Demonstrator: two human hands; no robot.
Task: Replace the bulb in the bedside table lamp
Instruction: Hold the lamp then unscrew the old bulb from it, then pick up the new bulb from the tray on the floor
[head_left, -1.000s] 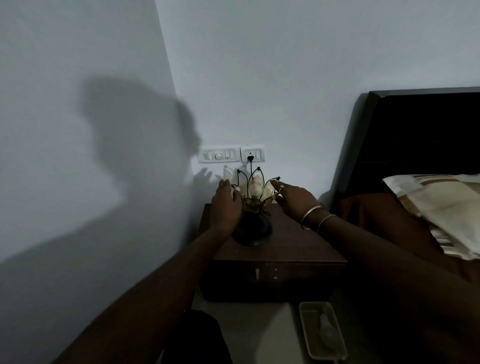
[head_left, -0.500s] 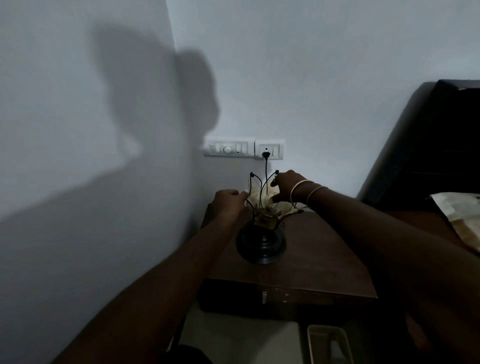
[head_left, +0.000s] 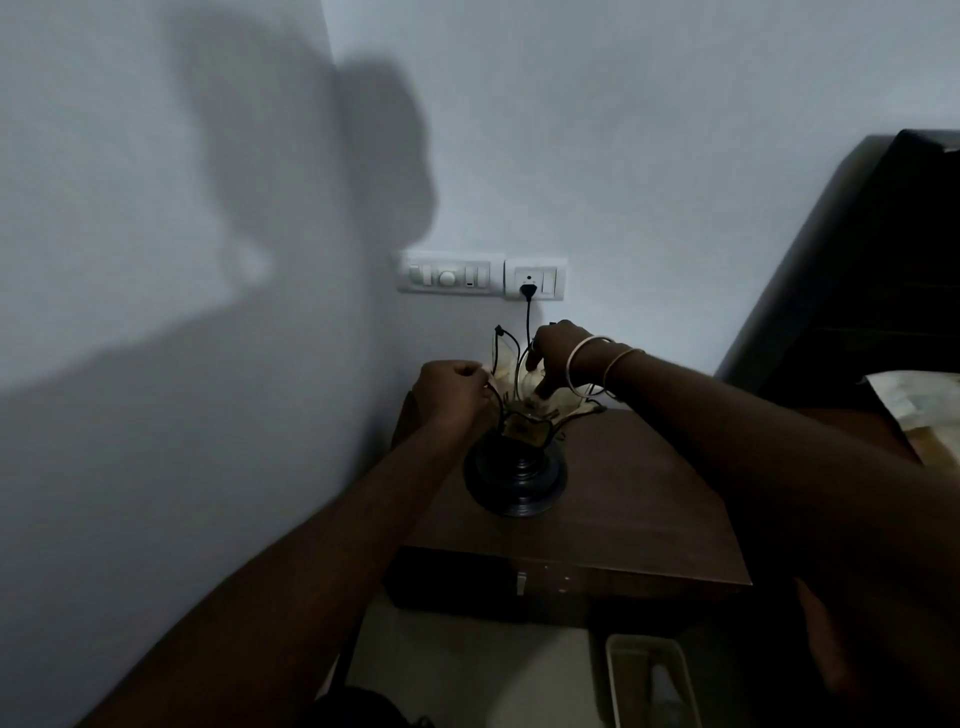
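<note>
The bedside lamp (head_left: 514, 480) has a dark round base and pale petal-shaped shade pieces on black wire stems. It stands on the brown bedside table (head_left: 623, 509) near the wall. My left hand (head_left: 452, 395) is closed on the left petal at the lamp's rim. From above, my right hand (head_left: 558, 353), with bangles on the wrist, dips its fingers down between the petals at the lamp's centre. There they close on the bulb, which they almost entirely hide.
A black cord (head_left: 528, 317) runs from the lamp up to a wall socket (head_left: 535, 280) beside a switch plate (head_left: 449, 275). A dark headboard (head_left: 857, 286) and a pillow (head_left: 924, 400) lie to the right. A pale tray (head_left: 649, 675) sits on the floor below the table.
My right hand has gone from the right petal over the top and down into the lamp's centre, covering the bulb. My head has moved closer. The left hand stays on the left petal.
</note>
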